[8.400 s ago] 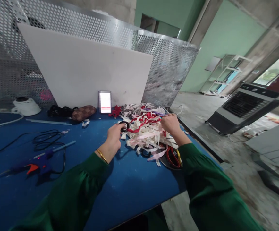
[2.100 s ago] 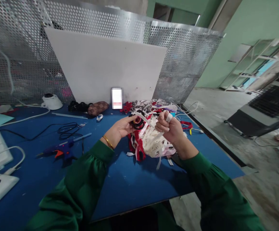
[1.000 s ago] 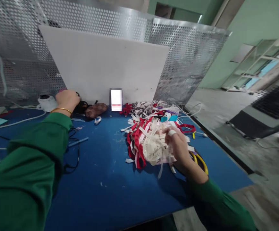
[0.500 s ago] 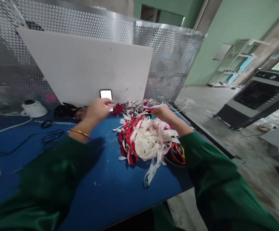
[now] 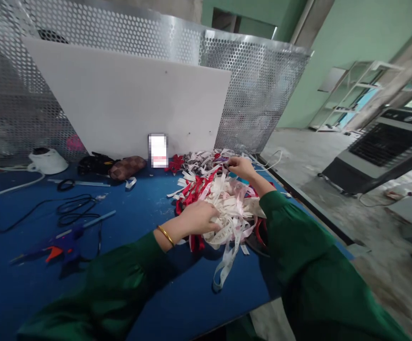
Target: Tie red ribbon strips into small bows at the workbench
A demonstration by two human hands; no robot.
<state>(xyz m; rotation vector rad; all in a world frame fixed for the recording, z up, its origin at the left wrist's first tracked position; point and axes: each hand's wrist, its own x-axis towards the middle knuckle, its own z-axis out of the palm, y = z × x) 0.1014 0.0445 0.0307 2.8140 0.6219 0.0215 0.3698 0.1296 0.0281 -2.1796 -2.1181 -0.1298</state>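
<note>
**Left hand lowered onto the ribbon pile**

From before the phone, it has come down to the pile's near-left side, bringing both hands to the ribbons; its fingers curl half open, any grip hidden. Right hand, at the pile's far-right side: fingertips drawn together, hold on any ribbon uncertain. The pile rests on the blue table; left of it lie a hot-glue gun and black ring.
</note>
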